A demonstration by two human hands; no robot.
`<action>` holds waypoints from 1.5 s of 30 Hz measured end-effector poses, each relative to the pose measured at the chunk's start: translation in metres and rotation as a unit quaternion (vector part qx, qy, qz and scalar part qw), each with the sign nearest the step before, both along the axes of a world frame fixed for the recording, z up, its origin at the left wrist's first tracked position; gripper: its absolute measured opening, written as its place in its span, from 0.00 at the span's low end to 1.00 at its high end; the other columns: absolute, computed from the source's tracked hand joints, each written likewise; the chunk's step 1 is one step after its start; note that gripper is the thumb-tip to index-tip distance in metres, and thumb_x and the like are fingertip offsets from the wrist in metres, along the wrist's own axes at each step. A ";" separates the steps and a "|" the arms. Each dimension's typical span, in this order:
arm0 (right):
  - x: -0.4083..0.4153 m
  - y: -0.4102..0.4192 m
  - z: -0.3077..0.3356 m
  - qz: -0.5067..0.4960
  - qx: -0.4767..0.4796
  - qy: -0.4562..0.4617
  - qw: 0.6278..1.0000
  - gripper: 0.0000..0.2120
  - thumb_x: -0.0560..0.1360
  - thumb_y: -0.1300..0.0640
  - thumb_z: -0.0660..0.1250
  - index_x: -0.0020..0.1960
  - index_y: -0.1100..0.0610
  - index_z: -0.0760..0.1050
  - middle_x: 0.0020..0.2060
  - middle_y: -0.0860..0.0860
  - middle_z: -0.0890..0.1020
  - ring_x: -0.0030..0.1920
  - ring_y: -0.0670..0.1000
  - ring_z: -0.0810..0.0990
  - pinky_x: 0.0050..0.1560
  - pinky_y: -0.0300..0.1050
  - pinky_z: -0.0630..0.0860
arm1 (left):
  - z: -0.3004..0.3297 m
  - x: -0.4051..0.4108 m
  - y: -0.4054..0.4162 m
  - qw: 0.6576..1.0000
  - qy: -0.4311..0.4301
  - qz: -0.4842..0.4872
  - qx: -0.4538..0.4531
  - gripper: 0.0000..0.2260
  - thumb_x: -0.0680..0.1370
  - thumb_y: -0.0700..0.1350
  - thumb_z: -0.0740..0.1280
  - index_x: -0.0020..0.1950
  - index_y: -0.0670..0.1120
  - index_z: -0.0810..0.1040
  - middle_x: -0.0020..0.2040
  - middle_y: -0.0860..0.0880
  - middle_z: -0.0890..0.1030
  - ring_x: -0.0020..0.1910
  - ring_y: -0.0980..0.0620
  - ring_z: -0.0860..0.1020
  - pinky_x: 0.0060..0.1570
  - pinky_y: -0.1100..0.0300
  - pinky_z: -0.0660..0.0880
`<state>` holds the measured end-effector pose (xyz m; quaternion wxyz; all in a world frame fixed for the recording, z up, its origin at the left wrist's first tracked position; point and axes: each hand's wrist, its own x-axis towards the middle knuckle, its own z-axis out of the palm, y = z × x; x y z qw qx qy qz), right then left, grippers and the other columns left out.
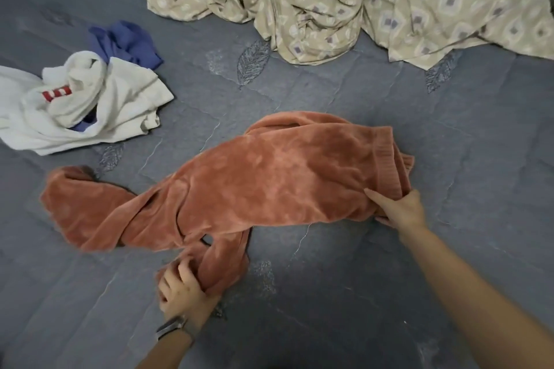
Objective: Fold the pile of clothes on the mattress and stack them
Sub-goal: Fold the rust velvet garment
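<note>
Grey quilted mattress (344,105) filling nearly the whole view, stitched with darker leaf shapes and crossed by thin seam lines. Heaped along its far edge, toward the far right corner, a crumpled beige sheet (344,0) printed with pale diamonds and small grey squares. Soft, even light, without hard shadows. Beyond the far left corner, a pale strip, too blurred to identify.

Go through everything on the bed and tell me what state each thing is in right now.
Orange garment: spread out, rumpled, unfolded.
Left hand: grips its near end.
Right hand: grips its ribbed hem.
White garment: crumpled, unfolded.
Blue garment: crumpled behind the white one.
Patterned sheet: bunched up.
Mattress: grey, quilted.
</note>
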<state>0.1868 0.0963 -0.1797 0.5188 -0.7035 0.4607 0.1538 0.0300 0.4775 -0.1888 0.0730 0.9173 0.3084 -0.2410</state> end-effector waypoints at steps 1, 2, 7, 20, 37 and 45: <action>0.002 0.001 -0.002 -0.004 0.004 -0.001 1.000 0.37 0.64 0.54 0.80 0.65 0.62 0.66 0.57 0.53 0.75 0.55 0.54 0.77 0.49 0.51 0.80 | 0.003 0.003 0.007 1.000 0.027 -0.008 -0.012 0.35 0.61 0.58 0.75 0.63 0.51 0.66 0.61 0.42 0.66 0.61 0.37 0.65 0.49 0.39 0.73; 0.004 0.002 -0.002 -0.005 0.002 -0.004 1.000 0.35 0.63 0.54 0.80 0.64 0.62 0.69 0.57 0.55 0.78 0.54 0.55 0.79 0.49 0.53 0.80 | 0.007 0.009 0.013 0.998 0.047 -0.024 -0.030 0.30 0.67 0.56 0.73 0.64 0.52 0.67 0.62 0.43 0.65 0.61 0.38 0.64 0.51 0.41 0.73; 0.004 -0.007 0.004 0.082 -0.080 -0.018 0.993 0.29 0.66 0.57 0.77 0.64 0.61 0.71 0.57 0.60 0.79 0.58 0.61 0.78 0.58 0.54 0.76 | 0.025 0.045 0.056 0.983 0.043 -0.175 0.047 0.20 0.73 0.42 0.65 0.64 0.50 0.72 0.59 0.42 0.70 0.55 0.38 0.71 0.47 0.42 0.74; -0.015 -0.014 0.031 0.194 -0.320 -0.055 0.926 0.52 0.61 0.45 0.79 0.76 0.51 0.54 0.73 0.62 0.57 0.71 0.65 0.58 0.69 0.66 0.56 | 0.065 0.089 0.101 0.986 0.037 -0.007 0.161 0.32 0.74 0.53 0.66 0.73 0.43 0.58 0.73 0.35 0.57 0.73 0.36 0.54 0.70 0.36 0.49; -0.035 0.148 0.025 0.670 -0.319 -0.119 0.660 0.36 0.71 0.64 0.68 0.73 0.44 0.58 0.65 0.49 0.68 0.64 0.55 0.65 0.66 0.51 0.65 | 0.049 0.117 0.078 0.913 -0.117 -0.368 0.133 0.08 0.69 0.44 0.63 0.47 0.46 0.70 0.32 0.45 0.78 0.30 0.43 0.79 0.40 0.50 0.75; 0.001 0.177 0.039 0.604 -0.328 -0.207 0.697 0.13 0.66 0.59 0.71 0.50 0.49 0.79 0.47 0.51 0.76 0.48 0.57 0.76 0.46 0.52 0.75 | 0.052 0.080 0.140 0.909 -0.055 0.238 -0.337 0.15 0.74 0.51 0.72 0.51 0.41 0.77 0.39 0.44 0.80 0.35 0.46 0.81 0.33 0.55 0.78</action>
